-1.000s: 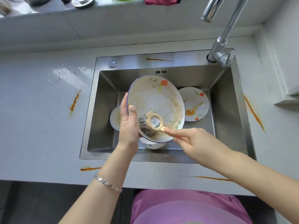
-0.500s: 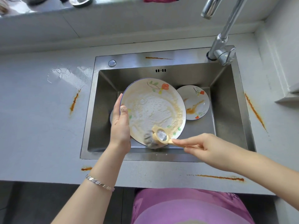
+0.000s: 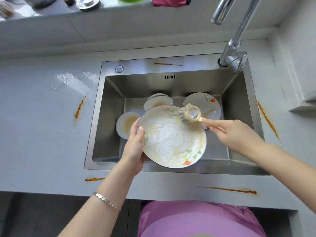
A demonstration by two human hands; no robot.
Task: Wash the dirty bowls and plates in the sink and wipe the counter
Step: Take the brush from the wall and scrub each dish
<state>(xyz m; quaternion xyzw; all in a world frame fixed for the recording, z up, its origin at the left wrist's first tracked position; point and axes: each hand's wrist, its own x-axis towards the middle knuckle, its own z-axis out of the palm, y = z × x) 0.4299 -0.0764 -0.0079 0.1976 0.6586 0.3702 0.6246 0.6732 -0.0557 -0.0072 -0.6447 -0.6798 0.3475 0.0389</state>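
no text, brand or number can be read: the pale label inside the round head of the dish brush (image 3: 191, 115), over the far rim of the large plate (image 3: 171, 139), is too blurred.

Daylight falls on the pale ledge (image 3: 51, 12) ahead of me; a white tiled wall (image 3: 119, 35) runs beneath it.

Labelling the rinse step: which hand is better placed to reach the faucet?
Right, probably. The right hand, nearer the faucet, holds only the brush; the left hand grips the plate by its left rim.
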